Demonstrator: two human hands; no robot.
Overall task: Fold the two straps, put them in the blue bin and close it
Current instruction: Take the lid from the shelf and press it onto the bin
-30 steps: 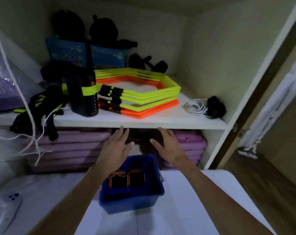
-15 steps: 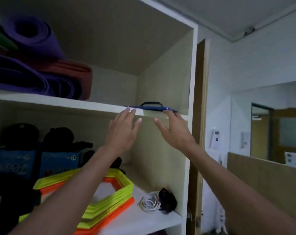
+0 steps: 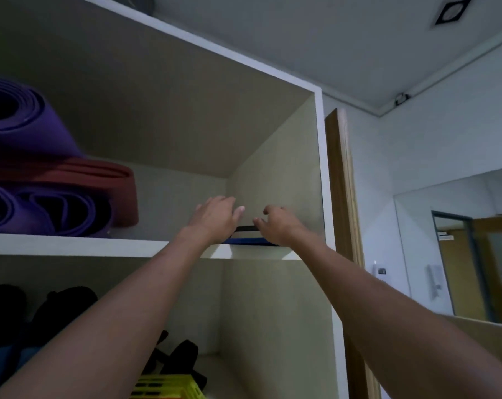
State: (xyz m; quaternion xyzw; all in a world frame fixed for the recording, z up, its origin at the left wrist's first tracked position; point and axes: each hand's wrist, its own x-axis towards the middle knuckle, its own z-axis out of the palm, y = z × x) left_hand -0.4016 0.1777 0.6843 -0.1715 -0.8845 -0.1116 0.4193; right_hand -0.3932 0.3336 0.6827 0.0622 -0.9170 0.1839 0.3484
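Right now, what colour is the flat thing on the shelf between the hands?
Blue, with a black handle on top; the head view shows the lid best.

Blue lid [image 3: 248, 241] with a seemingly black handle [image 3: 246, 228], purple mats [image 3: 28, 133], white shelf [image 3: 71, 244].

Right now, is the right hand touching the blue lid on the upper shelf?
Touching. The head view shows the right hand resting on the blue lid, thumb at its black handle.

Two hands [image 3: 215, 217], one blue lid [image 3: 248, 241], perhaps three rolled mats [image 3: 28, 133].
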